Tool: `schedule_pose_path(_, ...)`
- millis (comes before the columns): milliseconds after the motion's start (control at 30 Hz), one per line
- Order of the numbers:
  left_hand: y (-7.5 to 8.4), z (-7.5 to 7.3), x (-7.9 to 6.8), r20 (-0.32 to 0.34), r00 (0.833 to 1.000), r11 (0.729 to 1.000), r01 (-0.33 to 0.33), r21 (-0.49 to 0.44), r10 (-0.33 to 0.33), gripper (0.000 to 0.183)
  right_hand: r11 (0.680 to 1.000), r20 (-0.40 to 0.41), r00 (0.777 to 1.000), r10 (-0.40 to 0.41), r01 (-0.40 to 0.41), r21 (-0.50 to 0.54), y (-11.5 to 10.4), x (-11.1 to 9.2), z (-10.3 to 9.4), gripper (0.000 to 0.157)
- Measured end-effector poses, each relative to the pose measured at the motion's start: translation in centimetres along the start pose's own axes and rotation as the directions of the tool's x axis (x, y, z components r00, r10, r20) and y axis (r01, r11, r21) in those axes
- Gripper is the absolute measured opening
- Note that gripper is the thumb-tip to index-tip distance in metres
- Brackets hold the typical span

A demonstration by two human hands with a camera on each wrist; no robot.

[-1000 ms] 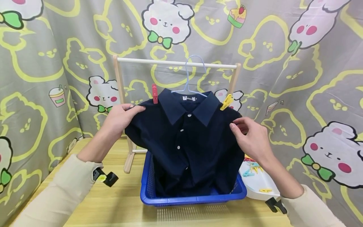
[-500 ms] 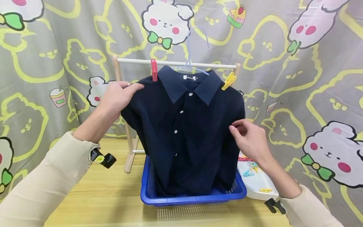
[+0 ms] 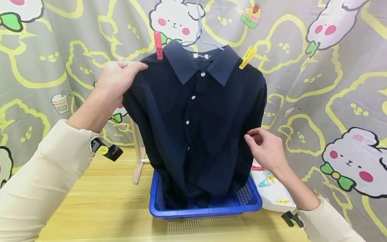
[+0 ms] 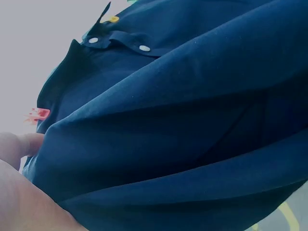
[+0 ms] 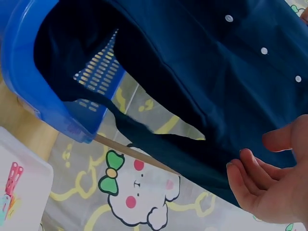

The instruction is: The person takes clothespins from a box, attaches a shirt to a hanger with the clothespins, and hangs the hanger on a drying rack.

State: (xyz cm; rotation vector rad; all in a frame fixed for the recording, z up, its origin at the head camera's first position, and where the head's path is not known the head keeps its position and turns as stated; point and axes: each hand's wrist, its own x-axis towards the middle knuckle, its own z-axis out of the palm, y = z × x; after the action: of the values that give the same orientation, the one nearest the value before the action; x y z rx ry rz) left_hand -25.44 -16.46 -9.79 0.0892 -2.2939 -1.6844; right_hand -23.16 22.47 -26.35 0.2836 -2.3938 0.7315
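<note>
A dark navy button-up shirt [image 3: 211,121] is held up by its left-side shoulder in my left hand [image 3: 116,79], which pinches the cloth. A pale blue hanger [image 3: 199,33] sits inside the collar, its hook cut off by the top of the head view. A red clothespin [image 3: 158,45] grips one shoulder and a yellow clothespin [image 3: 248,57] the other. The shirt's lower end lies in a blue plastic basket [image 3: 205,212]. Beside the right-side sleeve is my right hand [image 3: 269,149]; in the right wrist view its fingers [image 5: 248,180] are loosely bent, with no cloth between them and the thumb.
Behind the shirt stands a drying rack, mostly hidden, with its wooden foot [image 3: 137,173] on the table [image 3: 90,208]. A white tray [image 3: 269,183] with several small clothespins [image 3: 264,183] is right of the basket. A patterned curtain [image 3: 305,80] encloses the back and sides.
My left hand has lifted the shirt and hanger upward, so more of the shirt has come out of the basket. The right hand has stayed almost in place while the sleeve rose past it.
</note>
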Motion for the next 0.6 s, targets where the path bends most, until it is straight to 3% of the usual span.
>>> schedule_pose_path(233, 1.4, -0.3, 0.4, -0.022, 1.000, 0.995, -0.016, -0.096, 0.014, 0.035, 1.000, -0.004, 1.000, 0.010, -0.010, -0.010, 0.7, -0.2, 0.5, 0.025)
schedule_pose_path(600, 3.5, -1.5, 0.8, -0.077, 0.997, 0.993, -0.037, -0.115, 0.029, 0.036, 1.000, 0.006, 1.000, 0.026, -0.026, -0.004, 1.5, -0.3, 0.8, 0.025)
